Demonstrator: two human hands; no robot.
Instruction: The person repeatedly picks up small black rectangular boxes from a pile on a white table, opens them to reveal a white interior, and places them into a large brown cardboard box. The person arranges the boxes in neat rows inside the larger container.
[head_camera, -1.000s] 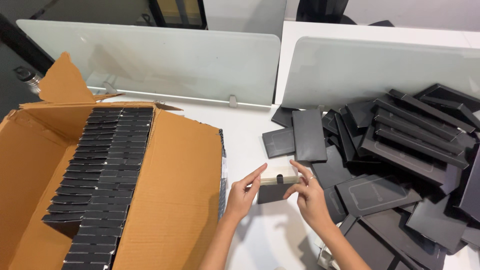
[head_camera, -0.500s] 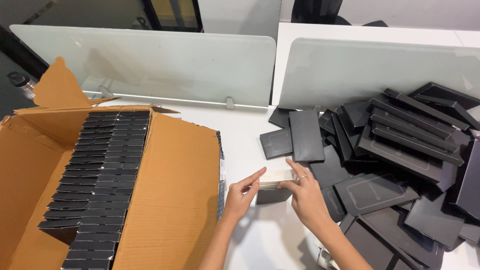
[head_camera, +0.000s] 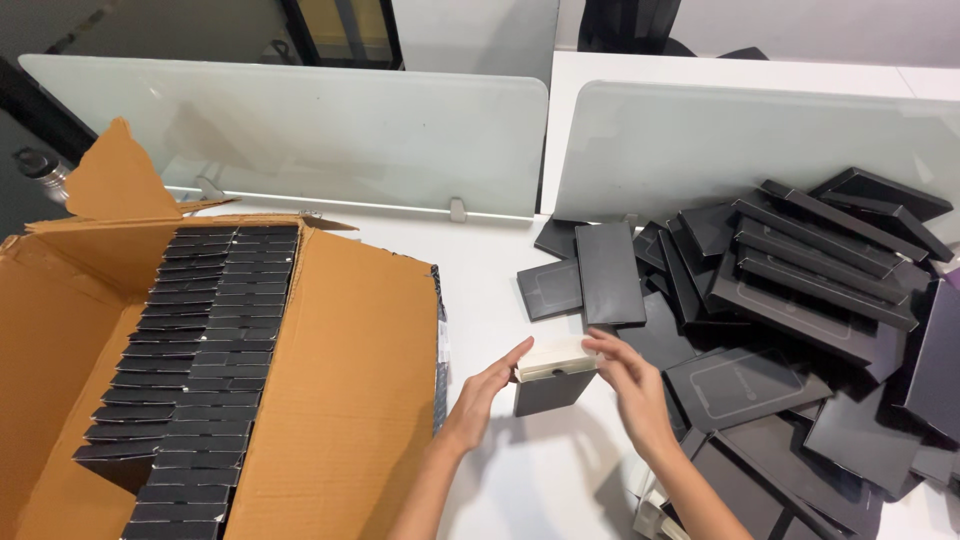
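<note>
Could have slipped and dropped, that small box (head_camera: 553, 378), held only by fingertips at its two ends. Could have knocked the loose pile of black boxes (head_camera: 800, 300) just right of the grip. Left hand (head_camera: 480, 400) pressed flat on the near end, fingers straight. Right hand (head_camera: 630, 385) curved over the far end, fingers loosely spread. Box pinched between both, just over the white table (head_camera: 480, 270). Big cardboard box (head_camera: 330, 400) sat left of the grip.
</note>
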